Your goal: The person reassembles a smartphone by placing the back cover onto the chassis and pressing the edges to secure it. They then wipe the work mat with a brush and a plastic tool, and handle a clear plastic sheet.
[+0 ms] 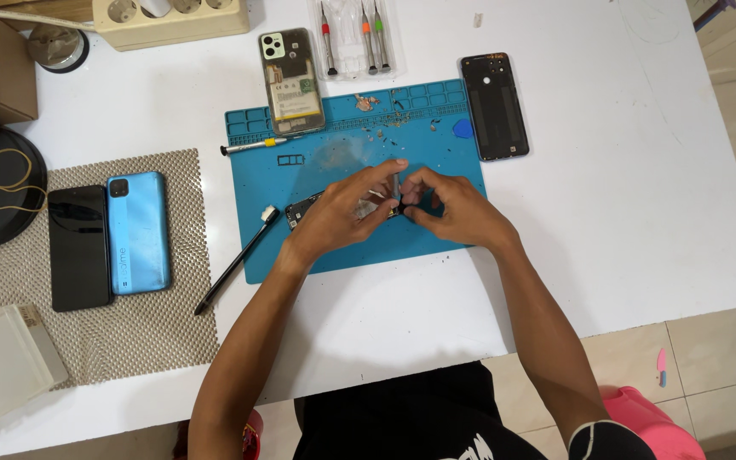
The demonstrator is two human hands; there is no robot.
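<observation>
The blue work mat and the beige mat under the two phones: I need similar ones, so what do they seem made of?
The blue work mat looks like soft silicone or rubber: matte finish, molded compartments along its top edge. The beige mat looks like open-mesh foam or rubbery anti-slip netting, judging by its regular holes; the exact material is unclear. The left hand and right hand work over the blue one.

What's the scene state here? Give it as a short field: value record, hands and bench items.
surface: white table with a blue work mat
left hand: on a small dark circuit board, fingers on a thin metal tool
right hand: pinching at the same spot, touching the left
opened phone: at the mat's top edge, insides showing
back cover: black, right of the mat
screwdrivers: in a clear case, one loose on the mat
brush: black, across the mat's left edge
side mat: blue phone beside black phone
</observation>
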